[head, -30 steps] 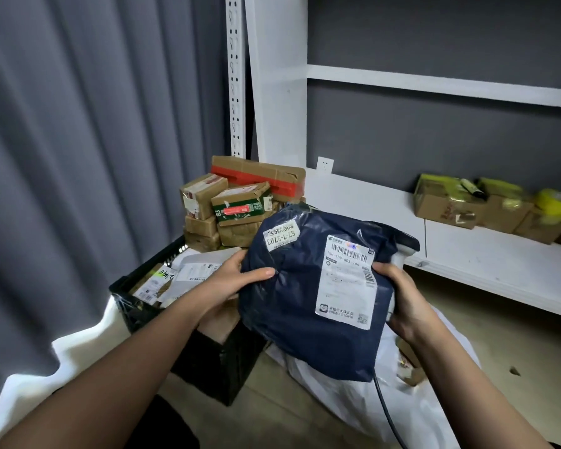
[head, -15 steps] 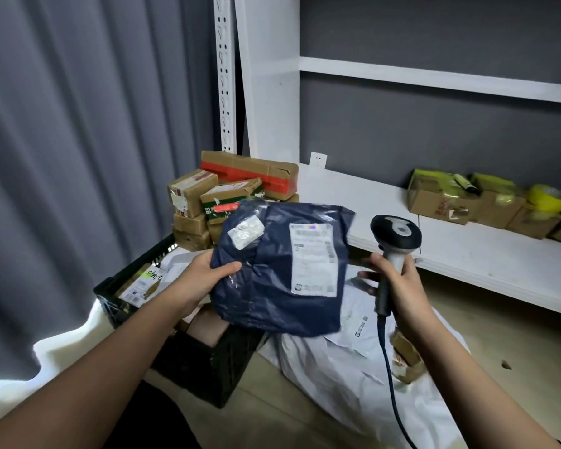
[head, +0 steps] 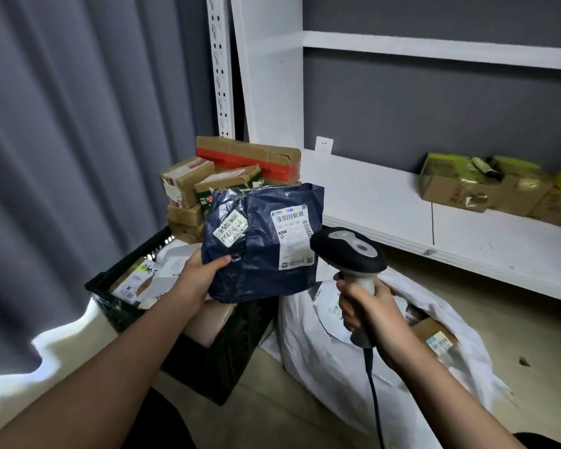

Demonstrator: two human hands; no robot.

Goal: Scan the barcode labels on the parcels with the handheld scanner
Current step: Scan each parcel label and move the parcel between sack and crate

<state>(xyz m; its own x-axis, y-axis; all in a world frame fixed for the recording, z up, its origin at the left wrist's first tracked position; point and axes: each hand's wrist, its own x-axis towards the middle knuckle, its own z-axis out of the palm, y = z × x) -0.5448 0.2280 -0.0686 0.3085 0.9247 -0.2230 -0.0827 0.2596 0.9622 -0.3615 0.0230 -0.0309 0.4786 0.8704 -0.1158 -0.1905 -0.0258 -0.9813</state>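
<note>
In front of the white shelving (head: 402,202), over a black crate (head: 208,358) and a white sack (head: 353,367), the left hand (head: 196,280) holds up a dark blue poly mailer (head: 259,254), thumb pinched over its lower left corner, other fingers hidden behind the bag. Its white shipping label (head: 292,236) faces the camera, barcode strip at the label's top edge; a smaller sticker (head: 230,230) sits crooked to its left. The right hand (head: 368,309) has fingers wrapped tight round the grip of the handheld scanner (head: 348,251), cable hanging down from the handle base. The scanner head sits just beside the mailer's right edge, overlapping the label's lower right corner in view, nose pointing toward the label. No beam or light visible on the label, so cannot tell if a read has fired; trigger finger state not clear either.

Progress, as a judgement: this parcel is at the aim stage, scan likely not confirmed yet. Cannot tell which other parcels are done. The crate holds several labelled parcels, the sack holds more mailers and a small box (head: 438,338), a stack of cardboard boxes (head: 208,189) stands behind the crate, and more boxes (head: 460,189) sit on the shelf to the right. Nothing marks scanned versus unscanned piles. Plenty probably left.
</note>
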